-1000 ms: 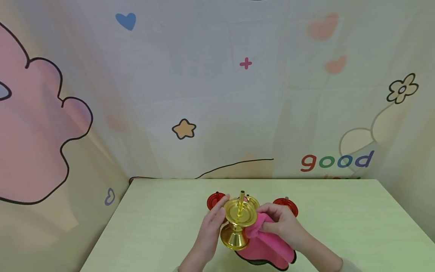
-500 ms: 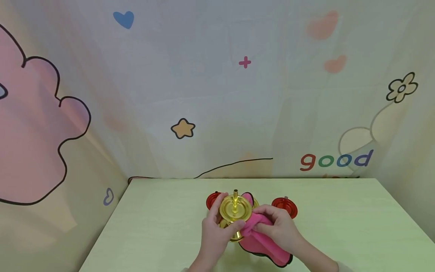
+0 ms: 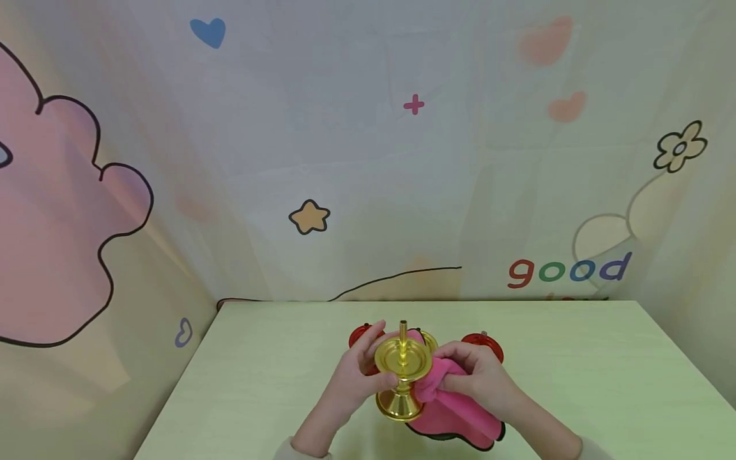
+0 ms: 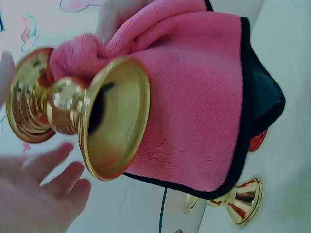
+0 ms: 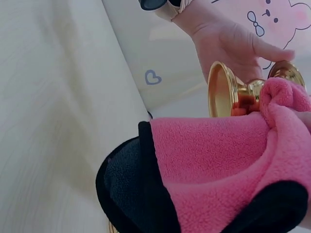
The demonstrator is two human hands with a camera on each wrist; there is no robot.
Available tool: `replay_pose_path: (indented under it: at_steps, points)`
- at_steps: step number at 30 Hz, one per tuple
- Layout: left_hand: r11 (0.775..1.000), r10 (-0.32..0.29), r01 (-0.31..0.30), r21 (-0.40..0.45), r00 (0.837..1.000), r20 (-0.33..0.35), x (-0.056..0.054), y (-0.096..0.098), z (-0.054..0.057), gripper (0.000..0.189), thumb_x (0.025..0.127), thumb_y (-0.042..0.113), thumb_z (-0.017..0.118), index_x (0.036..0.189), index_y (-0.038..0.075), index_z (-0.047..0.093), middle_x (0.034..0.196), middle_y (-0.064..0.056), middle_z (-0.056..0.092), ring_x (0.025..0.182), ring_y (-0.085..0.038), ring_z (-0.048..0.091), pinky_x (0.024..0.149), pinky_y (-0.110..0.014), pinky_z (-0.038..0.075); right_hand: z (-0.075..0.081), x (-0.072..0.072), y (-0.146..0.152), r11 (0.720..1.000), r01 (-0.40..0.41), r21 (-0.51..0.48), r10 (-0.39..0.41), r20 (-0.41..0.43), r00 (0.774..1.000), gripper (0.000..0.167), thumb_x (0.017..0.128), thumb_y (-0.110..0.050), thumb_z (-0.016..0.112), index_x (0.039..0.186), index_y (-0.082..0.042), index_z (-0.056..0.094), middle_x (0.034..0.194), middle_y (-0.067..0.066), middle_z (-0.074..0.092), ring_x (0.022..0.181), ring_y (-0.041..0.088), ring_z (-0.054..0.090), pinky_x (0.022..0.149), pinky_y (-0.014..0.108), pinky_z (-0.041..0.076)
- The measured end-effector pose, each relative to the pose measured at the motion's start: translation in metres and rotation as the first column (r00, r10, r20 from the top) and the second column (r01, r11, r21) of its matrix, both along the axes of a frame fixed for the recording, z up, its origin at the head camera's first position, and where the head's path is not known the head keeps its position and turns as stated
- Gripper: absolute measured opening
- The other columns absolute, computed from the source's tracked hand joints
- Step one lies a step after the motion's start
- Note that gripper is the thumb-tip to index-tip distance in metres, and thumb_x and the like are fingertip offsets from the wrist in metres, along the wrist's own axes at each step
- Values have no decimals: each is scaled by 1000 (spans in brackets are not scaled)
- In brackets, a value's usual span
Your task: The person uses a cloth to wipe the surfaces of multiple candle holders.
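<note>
A gold candlestick (image 3: 400, 404) with a dish and a thin tube on top is held upright above the table, in the middle of the head view. My right hand (image 3: 485, 383) pinches a bunched pink cloth (image 3: 460, 421) against its right side; the cloth's black-edged end hangs down. Around the candlestick's left side my left hand (image 3: 347, 380) is spread, thumb near the dish rim. In the left wrist view the fingers of that hand (image 4: 43, 194) are loosely bent, apart from the candlestick's hollow base (image 4: 121, 121). Cloth covers part of the stem in the right wrist view.
Behind the hands stand a red candlestick (image 3: 358, 335) at left, another red candlestick (image 3: 484, 345) at right, and a gold candlestick (image 3: 429, 341) between them, partly hidden. They are on a pale table (image 3: 259, 383) backed by a printed curtain (image 3: 368, 160).
The candlestick tilts and shifts slightly left, then comes back right, showing its base again. My left hand closes in on it, then loosens away. The right hand keeps the cloth against it.
</note>
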State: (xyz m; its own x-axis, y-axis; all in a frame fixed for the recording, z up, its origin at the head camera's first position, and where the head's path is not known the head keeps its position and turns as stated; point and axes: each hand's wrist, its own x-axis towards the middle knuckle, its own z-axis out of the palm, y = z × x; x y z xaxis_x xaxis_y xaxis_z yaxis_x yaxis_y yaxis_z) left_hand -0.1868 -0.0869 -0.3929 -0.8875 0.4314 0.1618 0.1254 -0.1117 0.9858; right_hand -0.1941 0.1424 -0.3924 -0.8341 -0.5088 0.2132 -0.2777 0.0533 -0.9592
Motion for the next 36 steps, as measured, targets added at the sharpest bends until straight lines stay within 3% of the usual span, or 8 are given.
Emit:
replay_pose_path:
  at_steps: [4, 7, 13, 17, 20, 26, 33, 36]
  points:
    - [978, 196, -198, -59, 980, -36, 6, 5, -1, 73, 73, 31, 70, 133, 4, 37, 130, -11, 48, 116, -25, 48, 93, -31, 43, 1, 1, -1, 998, 57, 33, -58, 36, 998, 29, 80, -6, 62, 104, 7, 55, 90, -9, 63, 77, 7, 59, 67, 23, 52]
    - [968, 233, -241, -76, 967, -100, 10, 8, -2, 63, 75, 24, 69, 129, 4, 43, 128, -11, 50, 114, -20, 51, 91, -25, 43, 1, 1, -2, 995, 88, 46, -90, 40, 995, 29, 79, -7, 63, 104, 6, 55, 90, -8, 62, 77, 7, 58, 67, 24, 52]
    - [999, 10, -17, -29, 968, -249, 6, -2, -7, 61, 80, 25, 64, 131, 2, 40, 127, -12, 51, 108, -7, 53, 89, -23, 44, 1, 0, 2, 999, -28, -20, 28, 2, 1000, 19, 81, -1, 59, 98, 4, 55, 89, -9, 62, 76, 4, 58, 65, 23, 52]
    - [987, -155, 158, -9, 956, -249, 0, -8, -7, 62, 82, 32, 61, 132, 2, 40, 127, -13, 51, 105, -10, 55, 86, -28, 46, 1, -3, 6, 985, -151, -84, 151, 3, 988, 17, 81, 2, 55, 97, -5, 58, 91, -5, 62, 78, 4, 59, 66, 24, 52]
    - [984, -176, 174, -31, 961, -214, -1, -8, -5, 66, 82, 35, 60, 134, 2, 36, 132, -13, 46, 110, -10, 51, 88, -27, 45, 0, -4, 8, 983, -160, -92, 161, 5, 987, 21, 81, 4, 54, 96, -10, 59, 91, -5, 63, 77, 5, 59, 65, 25, 52]
    - [985, 137, -155, -80, 972, -190, 7, 3, -7, 49, 82, 23, 61, 127, 8, 47, 126, -9, 52, 109, -3, 51, 88, -20, 44, 0, -4, 8, 1000, 8, -26, -7, 39, 999, 16, 79, -1, 59, 95, -6, 59, 88, -7, 63, 75, 6, 59, 65, 25, 53]
    - [849, 399, -502, -166, 814, -423, 19, 27, -15, 60, 78, 25, 66, 132, 14, 42, 127, -4, 52, 110, -13, 52, 83, -24, 46, 4, 5, -2, 987, 156, 44, -156, -3, 988, 23, 78, -7, 64, 97, 4, 57, 86, -10, 63, 73, 6, 59, 65, 25, 53]
    - [826, 444, -542, -158, 797, -410, 21, 31, -14, 72, 67, 31, 75, 130, 19, 43, 122, 2, 55, 107, -12, 52, 77, -25, 47, 5, 8, -4, 987, 150, 55, -148, -45, 988, 21, 78, -7, 64, 96, 3, 58, 87, -10, 63, 73, 6, 59, 64, 25, 53]
